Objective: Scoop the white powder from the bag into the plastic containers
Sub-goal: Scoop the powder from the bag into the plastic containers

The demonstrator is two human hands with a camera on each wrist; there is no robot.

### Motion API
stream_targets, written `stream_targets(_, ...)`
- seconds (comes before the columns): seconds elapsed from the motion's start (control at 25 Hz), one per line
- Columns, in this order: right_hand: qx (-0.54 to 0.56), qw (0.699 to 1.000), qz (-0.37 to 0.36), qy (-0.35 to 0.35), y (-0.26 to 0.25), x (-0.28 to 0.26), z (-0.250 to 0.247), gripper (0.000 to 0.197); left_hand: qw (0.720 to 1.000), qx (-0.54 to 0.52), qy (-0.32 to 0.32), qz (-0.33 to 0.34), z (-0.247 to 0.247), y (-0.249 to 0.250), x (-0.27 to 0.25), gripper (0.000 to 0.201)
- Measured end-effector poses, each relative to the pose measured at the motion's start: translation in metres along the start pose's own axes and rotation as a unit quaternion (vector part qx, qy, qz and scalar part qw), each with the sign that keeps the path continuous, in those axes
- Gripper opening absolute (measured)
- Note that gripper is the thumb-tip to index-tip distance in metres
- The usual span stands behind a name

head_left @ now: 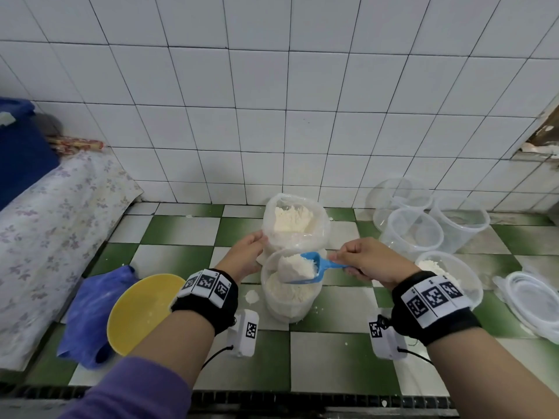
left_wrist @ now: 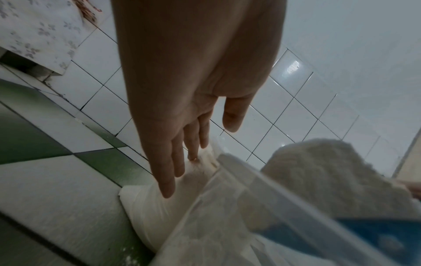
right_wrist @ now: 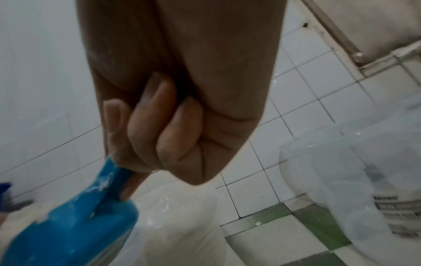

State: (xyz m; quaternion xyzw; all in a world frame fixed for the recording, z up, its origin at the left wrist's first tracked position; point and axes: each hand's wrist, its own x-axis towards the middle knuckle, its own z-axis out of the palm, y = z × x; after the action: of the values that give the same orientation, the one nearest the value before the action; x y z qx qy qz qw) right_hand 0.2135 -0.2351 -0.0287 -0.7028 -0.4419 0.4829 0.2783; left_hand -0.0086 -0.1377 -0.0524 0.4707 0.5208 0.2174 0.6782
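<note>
A clear plastic bag (head_left: 295, 222) of white powder stands open against the wall. In front of it is a clear plastic container (head_left: 287, 294), partly filled with powder. My right hand (head_left: 366, 260) grips the handle of a blue scoop (head_left: 305, 269) heaped with powder, held over that container; the scoop (right_wrist: 75, 221) shows blue in the right wrist view. My left hand (head_left: 246, 252) rests with straight fingers (left_wrist: 168, 172) against the bag's left side (left_wrist: 159, 212). The container's rim (left_wrist: 262, 187) and the heaped powder (left_wrist: 330, 171) fill the left wrist view's lower right.
Several empty clear containers (head_left: 423, 219) stand at the back right, one with powder (head_left: 444, 273) nearer, and lids (head_left: 535, 303) at the far right. A yellow bowl (head_left: 139, 309) and blue plastic bag (head_left: 90, 313) lie at the left. Spilled powder (head_left: 251, 296) dots the checkered tiles.
</note>
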Motion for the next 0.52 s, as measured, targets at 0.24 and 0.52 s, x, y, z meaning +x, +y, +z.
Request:
stream_targets(0.24,-0.231,0.965,-0.112,0.047,-0.006,0.003,0.018,0.024,1.0,0.004,-0.007,0.008,0.001,0.001,-0.003,0.043)
stream_targets(0.52,-0.313,0.93,-0.19,0.04,-0.008,-0.002,0.025,0.012,1.0,0.015,-0.007,0.013,0.001,-0.001,-0.007,0.041)
